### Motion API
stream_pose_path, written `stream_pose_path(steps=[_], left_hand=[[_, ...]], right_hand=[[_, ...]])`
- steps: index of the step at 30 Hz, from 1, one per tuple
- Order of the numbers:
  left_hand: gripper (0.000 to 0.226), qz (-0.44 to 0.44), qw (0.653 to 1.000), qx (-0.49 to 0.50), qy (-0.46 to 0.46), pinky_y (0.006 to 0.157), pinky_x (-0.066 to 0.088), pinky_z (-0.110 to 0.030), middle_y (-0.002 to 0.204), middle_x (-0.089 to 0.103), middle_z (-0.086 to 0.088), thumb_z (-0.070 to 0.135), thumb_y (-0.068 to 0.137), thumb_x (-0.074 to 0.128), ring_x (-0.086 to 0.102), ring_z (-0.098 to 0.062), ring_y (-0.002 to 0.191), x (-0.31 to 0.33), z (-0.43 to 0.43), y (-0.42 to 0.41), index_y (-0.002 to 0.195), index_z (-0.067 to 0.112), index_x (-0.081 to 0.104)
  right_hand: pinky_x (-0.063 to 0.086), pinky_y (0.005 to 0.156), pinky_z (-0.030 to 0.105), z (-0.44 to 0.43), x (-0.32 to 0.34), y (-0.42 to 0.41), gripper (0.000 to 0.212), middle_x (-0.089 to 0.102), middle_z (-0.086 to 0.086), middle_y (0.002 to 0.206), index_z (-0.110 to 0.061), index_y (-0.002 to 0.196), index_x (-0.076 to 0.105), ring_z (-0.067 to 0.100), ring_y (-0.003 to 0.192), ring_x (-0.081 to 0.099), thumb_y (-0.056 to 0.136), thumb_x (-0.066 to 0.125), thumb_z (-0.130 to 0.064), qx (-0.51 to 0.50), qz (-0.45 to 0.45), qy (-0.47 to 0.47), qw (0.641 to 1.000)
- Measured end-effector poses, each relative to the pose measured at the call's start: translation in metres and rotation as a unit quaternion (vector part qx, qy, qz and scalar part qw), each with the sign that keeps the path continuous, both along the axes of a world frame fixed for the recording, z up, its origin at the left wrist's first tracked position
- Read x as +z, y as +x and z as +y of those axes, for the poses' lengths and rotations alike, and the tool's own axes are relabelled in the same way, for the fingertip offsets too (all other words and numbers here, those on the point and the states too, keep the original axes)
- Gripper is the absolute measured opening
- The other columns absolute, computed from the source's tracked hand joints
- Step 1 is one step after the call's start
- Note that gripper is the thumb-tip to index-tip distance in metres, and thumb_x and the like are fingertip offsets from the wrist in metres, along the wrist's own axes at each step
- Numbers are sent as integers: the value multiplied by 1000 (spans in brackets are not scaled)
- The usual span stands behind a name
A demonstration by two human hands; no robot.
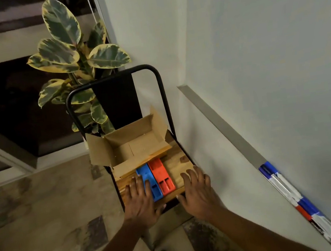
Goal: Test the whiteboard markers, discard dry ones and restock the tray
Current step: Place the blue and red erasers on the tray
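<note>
Left hand, fingers straight, touches one blue case; right hand spread, empty, beside one red case.

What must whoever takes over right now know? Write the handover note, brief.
Left hand: open, fingers flat on the blue case.
Right hand: open, holding nothing, at the wooden stand top's right edge.
Red case lies against the blue one, before the open cardboard box, which looks empty.
Markers lie in the whiteboard tray.
Done: nothing evident. Left: testing, discarding, restocking.
</note>
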State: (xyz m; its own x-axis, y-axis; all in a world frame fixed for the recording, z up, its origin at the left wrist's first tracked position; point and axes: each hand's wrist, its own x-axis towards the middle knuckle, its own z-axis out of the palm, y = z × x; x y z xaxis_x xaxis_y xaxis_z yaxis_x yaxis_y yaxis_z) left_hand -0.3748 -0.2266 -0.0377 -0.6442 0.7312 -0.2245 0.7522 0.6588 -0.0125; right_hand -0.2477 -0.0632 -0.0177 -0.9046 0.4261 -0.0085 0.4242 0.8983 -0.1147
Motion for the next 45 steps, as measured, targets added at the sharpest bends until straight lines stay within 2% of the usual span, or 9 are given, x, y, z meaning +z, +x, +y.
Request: stream_pose_path(steps=[5,12,17,26,32,36,39,42,45], left_hand=[[100,-16,1000,-20,-18,100,34,-60,137,45,-30,78,72,47,43,-49,125,-21,-1,-33,133,-2,50],[93,-34,995,-96,-16,106,29,-59,142,43,-22,79,79,36,38,-46,131,-42,-4,-61,139,9,46],[90,-25,991,-130,12,101,31,-57,132,53,-22,77,74,47,45,-45,120,-43,-4,-70,132,9,52],[97,-28,990,-135,40,89,39,-52,116,56,-23,77,64,56,49,-42,104,-39,4,-75,123,1,57],[100,-43,990,-129,28,89,39,-50,106,57,-23,80,59,53,50,-42,101,-45,3,-73,117,-1,60],[100,-58,990,-120,37,82,41,-48,99,55,-25,75,53,53,52,-41,92,-44,6,-66,116,-3,58],[104,-109,987,-114,35,83,38,-51,102,54,-30,72,48,53,52,-45,96,-44,13,-61,123,-1,46],[109,-150,981,-117,29,83,37,-52,105,54,-33,73,44,52,52,-49,99,-45,23,-57,124,-1,43],[104,-173,971,-157,50,92,34,-52,117,51,-38,76,58,51,48,-52,108,-43,33,-52,124,-4,41]], right_hand=[[41,92,50,-11,-15,-52,62,51,14,131,-15,130,47,38,127,41,81,45,-54,-33,-34,-30,998],[43,83,45,-19,-40,-90,66,54,12,119,-12,130,45,32,110,47,80,47,-54,-52,-38,-78,995],[40,79,44,-21,-47,-91,62,53,10,112,-14,130,42,30,97,49,82,45,-53,-44,-37,-73,996],[43,78,42,-11,-49,-84,62,55,10,107,-11,127,43,28,95,50,84,40,-55,-46,-26,-80,995],[48,80,43,6,-45,-79,65,56,15,110,-5,130,42,33,100,54,75,58,-35,-81,-50,-132,987],[51,79,46,16,-31,-78,73,55,19,114,0,132,36,35,105,52,72,69,-22,-89,-92,-158,979],[49,77,44,23,-21,-68,60,56,20,110,1,124,41,37,99,55,70,64,-9,-96,-95,-115,984],[46,81,44,31,-19,-53,52,57,20,110,2,118,48,38,98,55,69,63,-6,-126,-78,-91,985],[51,66,36,44,-17,-36,41,62,11,94,-7,106,59,31,86,62,67,69,-15,-205,-66,-83,973]])
